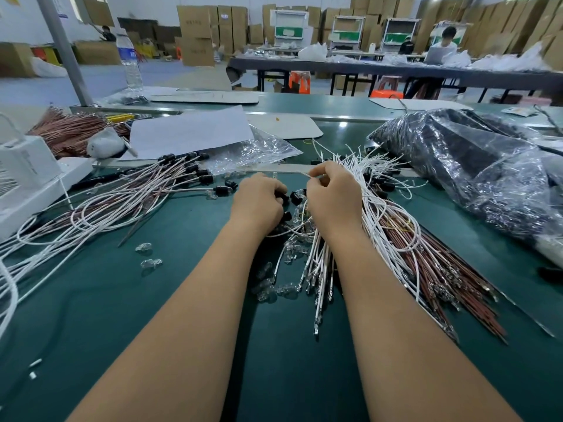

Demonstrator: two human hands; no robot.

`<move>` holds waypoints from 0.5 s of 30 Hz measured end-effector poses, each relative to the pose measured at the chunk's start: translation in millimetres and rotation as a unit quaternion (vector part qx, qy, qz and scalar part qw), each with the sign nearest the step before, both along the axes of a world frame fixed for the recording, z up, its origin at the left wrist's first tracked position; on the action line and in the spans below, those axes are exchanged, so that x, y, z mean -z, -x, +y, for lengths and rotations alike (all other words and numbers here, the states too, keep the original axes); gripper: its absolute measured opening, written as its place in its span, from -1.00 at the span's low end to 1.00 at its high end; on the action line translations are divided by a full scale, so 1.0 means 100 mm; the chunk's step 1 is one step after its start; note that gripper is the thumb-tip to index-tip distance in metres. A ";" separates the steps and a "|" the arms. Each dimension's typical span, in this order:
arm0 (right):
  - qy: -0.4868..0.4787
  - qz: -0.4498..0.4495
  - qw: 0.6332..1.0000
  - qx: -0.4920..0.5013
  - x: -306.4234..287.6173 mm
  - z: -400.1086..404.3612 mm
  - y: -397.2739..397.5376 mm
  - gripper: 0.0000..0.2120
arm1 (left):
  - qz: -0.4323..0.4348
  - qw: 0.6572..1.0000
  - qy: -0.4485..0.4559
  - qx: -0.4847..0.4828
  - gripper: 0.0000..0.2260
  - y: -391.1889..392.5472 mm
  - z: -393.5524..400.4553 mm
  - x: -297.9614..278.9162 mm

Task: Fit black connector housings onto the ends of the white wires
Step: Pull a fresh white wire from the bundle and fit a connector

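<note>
1. Head view: both bare forearms reach forward over the green work mat (pixel 152 300); the left hand (pixel 259 202) curls knuckles-up over small black plastic connector housings (pixel 295 197) (what it holds is hidden).
2. The right hand (pixel 333 199) pinches one thin white wire (pixel 306 175) beside the loose white wire bundle (pixel 380 208).

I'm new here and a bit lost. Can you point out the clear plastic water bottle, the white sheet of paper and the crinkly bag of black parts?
Clear plastic water bottle (pixel 131 60), head view, its body.
White sheet of paper (pixel 189 132), head view, its middle.
Crinkly bag of black parts (pixel 475 166), head view, its top.
</note>
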State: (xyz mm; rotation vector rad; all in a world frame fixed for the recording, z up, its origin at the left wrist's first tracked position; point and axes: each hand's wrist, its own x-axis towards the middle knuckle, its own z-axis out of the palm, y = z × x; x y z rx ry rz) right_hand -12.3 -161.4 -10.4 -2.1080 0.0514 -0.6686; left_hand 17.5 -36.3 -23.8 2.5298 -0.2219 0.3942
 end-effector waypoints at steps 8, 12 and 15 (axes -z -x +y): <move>-0.021 -0.018 0.999 -0.020 -0.01 0.00 0.03 -0.85 | -0.085 0.977 0.193 -0.012 -0.89 0.06 0.02 -0.07; -0.087 -0.036 0.995 -0.018 -0.03 -0.02 0.03 -0.85 | -0.043 0.932 0.359 0.030 -0.83 0.06 0.08 -0.09; -0.096 -0.035 0.994 -0.026 -0.03 -0.01 0.04 -0.84 | -0.026 0.914 0.400 0.061 -0.79 0.04 0.11 -0.07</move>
